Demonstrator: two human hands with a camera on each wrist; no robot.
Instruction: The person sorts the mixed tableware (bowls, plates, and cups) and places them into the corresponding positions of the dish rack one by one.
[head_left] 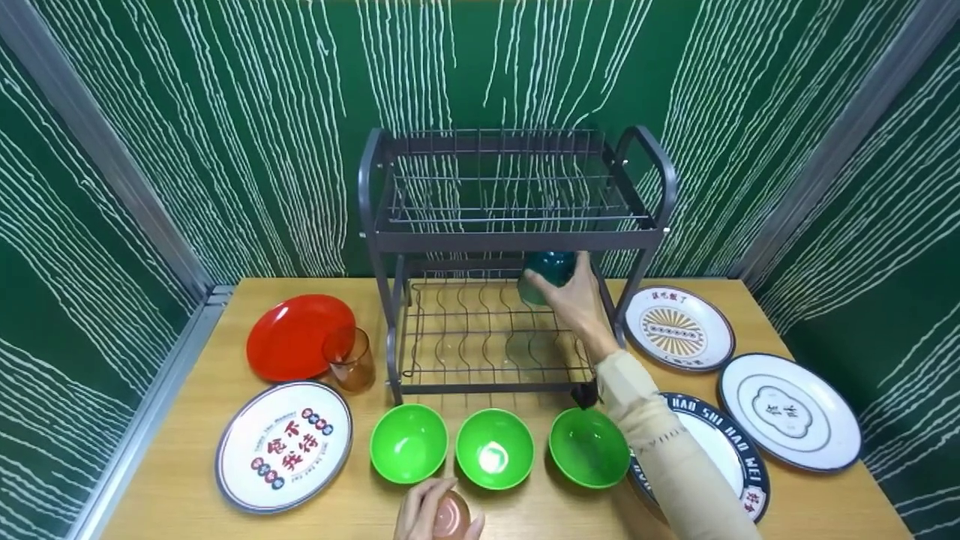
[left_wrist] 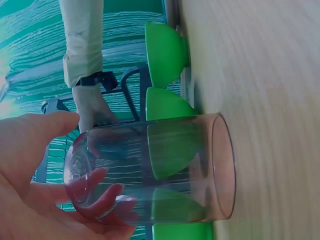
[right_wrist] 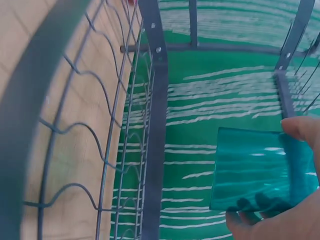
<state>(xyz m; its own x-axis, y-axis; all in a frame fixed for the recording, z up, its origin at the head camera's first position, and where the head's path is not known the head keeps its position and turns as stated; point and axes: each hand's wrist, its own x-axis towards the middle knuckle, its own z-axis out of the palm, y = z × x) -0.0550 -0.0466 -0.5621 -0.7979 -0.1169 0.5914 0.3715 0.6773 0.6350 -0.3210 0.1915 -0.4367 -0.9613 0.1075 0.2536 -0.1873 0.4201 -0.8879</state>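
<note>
My right hand grips a teal glass under the top tier of a dark two-tier dish rack. In the right wrist view, the thumb and fingers wrap the teal glass, and it stands apart from the lower wire shelf. At the front of the table my left hand holds a pinkish clear glass by its base end. The left wrist view shows the pinkish glass bottom up, its rim toward the wood; whether it touches cannot be told.
Three green bowls line up before the rack. To the left are a red plate, an amber glass and a white lettered plate. Several plates lie right, including a sunburst plate and a dark-rimmed plate partly under my sleeve.
</note>
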